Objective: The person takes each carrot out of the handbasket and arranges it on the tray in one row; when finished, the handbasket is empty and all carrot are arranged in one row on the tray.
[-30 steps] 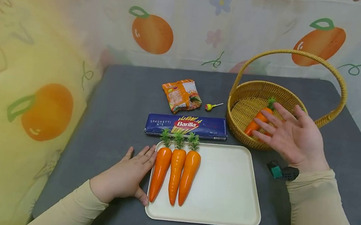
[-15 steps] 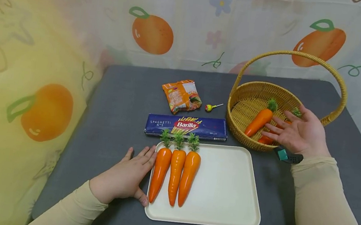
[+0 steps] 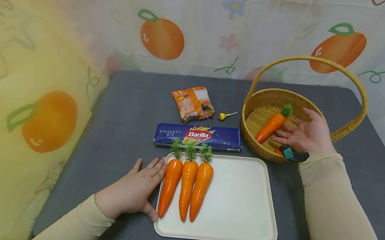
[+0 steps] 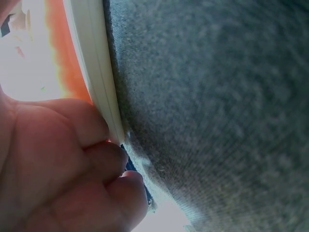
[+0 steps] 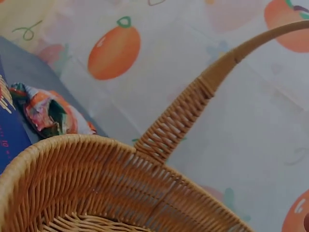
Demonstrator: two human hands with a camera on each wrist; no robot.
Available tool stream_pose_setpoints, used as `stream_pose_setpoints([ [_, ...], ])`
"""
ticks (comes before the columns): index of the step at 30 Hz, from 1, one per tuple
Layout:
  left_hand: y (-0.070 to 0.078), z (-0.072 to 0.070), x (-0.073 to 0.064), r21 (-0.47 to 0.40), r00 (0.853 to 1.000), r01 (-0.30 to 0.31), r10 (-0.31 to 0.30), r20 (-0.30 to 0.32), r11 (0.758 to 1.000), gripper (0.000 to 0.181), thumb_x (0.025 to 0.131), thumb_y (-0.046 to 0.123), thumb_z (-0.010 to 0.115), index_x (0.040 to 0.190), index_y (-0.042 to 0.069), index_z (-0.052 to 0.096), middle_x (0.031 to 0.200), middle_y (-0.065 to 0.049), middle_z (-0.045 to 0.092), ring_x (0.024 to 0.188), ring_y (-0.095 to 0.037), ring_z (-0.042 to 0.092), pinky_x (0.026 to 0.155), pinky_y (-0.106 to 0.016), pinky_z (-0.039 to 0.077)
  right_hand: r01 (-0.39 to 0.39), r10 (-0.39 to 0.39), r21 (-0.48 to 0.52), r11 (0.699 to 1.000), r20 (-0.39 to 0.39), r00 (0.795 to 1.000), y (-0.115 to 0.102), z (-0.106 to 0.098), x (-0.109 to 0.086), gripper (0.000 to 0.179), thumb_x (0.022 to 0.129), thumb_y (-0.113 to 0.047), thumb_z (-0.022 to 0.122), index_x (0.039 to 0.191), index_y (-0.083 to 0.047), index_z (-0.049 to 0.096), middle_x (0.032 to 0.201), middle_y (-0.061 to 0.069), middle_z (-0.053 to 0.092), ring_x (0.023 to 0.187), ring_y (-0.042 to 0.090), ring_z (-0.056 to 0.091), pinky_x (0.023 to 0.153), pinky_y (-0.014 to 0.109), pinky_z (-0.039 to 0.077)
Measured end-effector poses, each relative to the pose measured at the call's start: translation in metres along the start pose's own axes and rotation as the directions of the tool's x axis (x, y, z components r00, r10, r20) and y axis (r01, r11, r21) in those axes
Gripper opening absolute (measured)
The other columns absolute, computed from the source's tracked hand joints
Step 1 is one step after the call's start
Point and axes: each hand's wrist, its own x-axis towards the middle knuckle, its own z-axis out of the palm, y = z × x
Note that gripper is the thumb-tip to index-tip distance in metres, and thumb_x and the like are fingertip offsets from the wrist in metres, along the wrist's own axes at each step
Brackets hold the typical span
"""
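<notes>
**Fruit-print backdrop, dark grey table, carrots in two spots**

Got a big white-and-yellow cloth backdrop [image 3: 203,26] with oranges, hearts and flowers all over, behind a dark grey cloth-covered table [image 3: 126,108]. Biggest thing on top: a round golden-brown wicker basket [image 3: 251,138] with a tall arched handle, back right. Then a cream rectangular tray with rounded corners [image 3: 240,198], front and centre. Just past it, a long dark blue Barilla spaghetti box [image 3: 198,134].

Lined up at the tray's left end: three glossy orange carrots with green leafy tops [image 3: 187,190], tips pointing toward the person, tops overlapping the box in the head view. Another glossy orange carrot [image 3: 270,128] lying tilted inside the basket, plus an orange sliver [image 3: 277,150] mostly hidden.

Left hand [image 3: 132,188] against the tray's left rim, fingers straight and spread. Right hand [image 3: 306,137] inside the basket, palm up, fingers loose and grasping nothing, right beside that carrot. Can't tell if touching.

Behind the box, a crinkly orange snack bag [image 3: 194,103]. On the right wrist, a black strap with a teal piece [image 3: 287,153]. Tiniest: a yellow-wrapped lollipop [image 3: 222,116] near the bag.
</notes>
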Motion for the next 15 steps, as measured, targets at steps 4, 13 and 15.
stream_pose_setpoints([
  [4,-0.002,0.001,0.000,0.000,1.000,-0.008,0.008,-0.009,1.000,0.153,0.058,0.076,0.094,0.174,0.001,0.027,0.185,-0.016,0.012,0.172,-0.042,0.014,0.129,-0.081,0.003,-0.001,0.001,-0.019,1.000,-0.010,1.000,0.001,0.009,0.009,0.086,0.113,-0.067,0.039,0.165,-0.055,-0.030,0.183,-0.025,-0.013,0.173,0.016,-0.014,0.139,0.053,-0.001],
  [13,-0.002,0.002,0.000,0.001,1.000,-0.001,0.001,-0.002,1.000,0.153,0.058,0.075,0.094,0.174,0.002,0.027,0.186,-0.014,0.011,0.172,-0.041,0.013,0.130,-0.080,0.003,-0.020,0.018,-0.041,0.999,-0.052,0.998,0.004,0.024,0.026,0.083,0.114,-0.065,0.040,0.166,-0.057,-0.024,0.184,-0.023,-0.006,0.173,0.014,-0.006,0.140,0.048,0.001],
  [15,-0.001,0.002,0.000,-0.003,1.000,0.004,-0.004,0.001,1.000,0.152,0.058,0.075,0.094,0.174,0.003,0.027,0.186,-0.014,0.010,0.172,-0.041,0.013,0.130,-0.080,0.002,-0.024,0.020,-0.062,0.998,-0.058,0.998,0.004,0.026,0.031,0.082,0.114,-0.066,0.038,0.167,-0.056,-0.025,0.184,-0.022,-0.004,0.174,0.014,-0.005,0.140,0.046,0.001],
])
